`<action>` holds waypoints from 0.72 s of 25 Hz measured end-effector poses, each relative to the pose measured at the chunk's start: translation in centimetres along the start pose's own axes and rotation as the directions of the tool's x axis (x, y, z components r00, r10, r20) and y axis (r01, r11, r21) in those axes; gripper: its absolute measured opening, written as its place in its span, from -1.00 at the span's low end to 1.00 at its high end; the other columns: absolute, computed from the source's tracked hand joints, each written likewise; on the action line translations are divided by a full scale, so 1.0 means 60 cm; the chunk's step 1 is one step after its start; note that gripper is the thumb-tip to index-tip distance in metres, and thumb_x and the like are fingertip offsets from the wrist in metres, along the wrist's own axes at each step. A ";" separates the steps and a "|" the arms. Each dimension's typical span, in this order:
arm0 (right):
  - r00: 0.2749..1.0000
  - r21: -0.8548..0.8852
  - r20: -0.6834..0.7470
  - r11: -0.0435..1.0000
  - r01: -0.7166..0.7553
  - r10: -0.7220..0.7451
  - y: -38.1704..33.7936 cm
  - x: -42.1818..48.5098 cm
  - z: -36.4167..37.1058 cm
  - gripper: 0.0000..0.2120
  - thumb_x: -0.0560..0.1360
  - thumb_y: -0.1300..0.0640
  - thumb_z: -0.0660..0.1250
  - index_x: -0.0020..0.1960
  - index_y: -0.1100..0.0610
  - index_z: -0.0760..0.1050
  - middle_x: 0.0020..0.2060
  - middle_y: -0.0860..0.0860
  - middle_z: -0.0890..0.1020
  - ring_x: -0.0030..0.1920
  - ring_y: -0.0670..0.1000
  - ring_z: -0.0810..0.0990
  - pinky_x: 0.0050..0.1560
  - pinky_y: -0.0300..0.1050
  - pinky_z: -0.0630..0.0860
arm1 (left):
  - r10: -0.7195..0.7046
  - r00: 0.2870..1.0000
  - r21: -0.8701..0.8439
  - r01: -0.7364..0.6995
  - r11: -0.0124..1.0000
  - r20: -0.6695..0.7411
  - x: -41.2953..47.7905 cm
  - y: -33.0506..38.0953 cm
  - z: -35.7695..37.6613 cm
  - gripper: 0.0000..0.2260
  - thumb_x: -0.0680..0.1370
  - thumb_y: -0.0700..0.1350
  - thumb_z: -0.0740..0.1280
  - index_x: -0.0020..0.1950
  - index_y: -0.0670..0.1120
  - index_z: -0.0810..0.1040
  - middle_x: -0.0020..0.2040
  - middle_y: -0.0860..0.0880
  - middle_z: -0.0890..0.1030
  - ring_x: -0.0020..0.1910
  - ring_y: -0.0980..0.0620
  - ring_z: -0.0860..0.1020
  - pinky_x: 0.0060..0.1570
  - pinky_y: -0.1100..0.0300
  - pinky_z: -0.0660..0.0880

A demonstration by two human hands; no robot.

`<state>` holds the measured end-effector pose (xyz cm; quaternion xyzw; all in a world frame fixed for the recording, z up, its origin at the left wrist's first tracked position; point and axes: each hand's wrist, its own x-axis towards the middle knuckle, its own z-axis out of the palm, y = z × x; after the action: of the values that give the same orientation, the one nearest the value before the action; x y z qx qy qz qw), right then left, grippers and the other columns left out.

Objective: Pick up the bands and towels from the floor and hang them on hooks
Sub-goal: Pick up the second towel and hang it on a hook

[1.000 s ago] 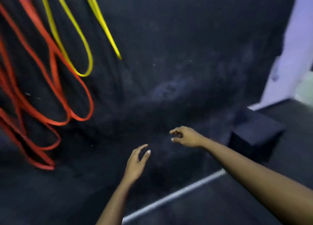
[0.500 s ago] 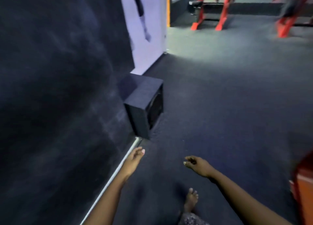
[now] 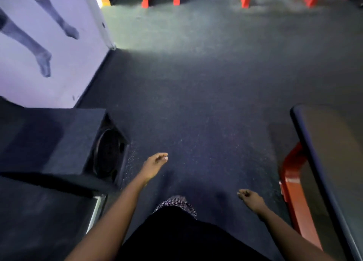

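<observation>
Both hands empty: left hand [image 3: 154,165] loosely open beside the speaker box [image 3: 59,143], right hand [image 3: 250,200] half-curled near the red-framed bench [image 3: 322,162]. No bands or towels anywhere on the dark floor [image 3: 206,103].

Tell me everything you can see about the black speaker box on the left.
The speaker box is a dark cube that looks covered in carpet-like fabric. A round black cone sits recessed in its right face, with what look like small holes at the corners. It stands upright on the dark floor, against the dark wall on the left, just below the pale poster. No hand touches it.
</observation>
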<state>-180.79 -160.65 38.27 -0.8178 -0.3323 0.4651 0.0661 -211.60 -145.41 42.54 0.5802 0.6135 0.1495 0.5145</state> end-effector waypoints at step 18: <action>0.968 0.344 -0.247 0.938 0.037 0.052 -0.363 0.665 -0.617 -0.67 0.52 0.05 0.29 0.24 0.13 0.49 0.21 0.06 0.58 0.21 0.02 0.54 0.19 -0.07 0.45 | 0.228 0.911 0.207 -0.310 0.928 0.343 0.996 0.693 0.198 -0.71 0.57 -0.09 0.22 0.24 -0.17 0.49 0.24 -0.13 0.53 0.26 -0.06 0.46 0.21 0.18 0.33</action>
<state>-147.69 -112.31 39.44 -0.8472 -0.2311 0.4085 0.2489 -166.73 -86.86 42.55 0.7376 0.4518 0.0451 0.4998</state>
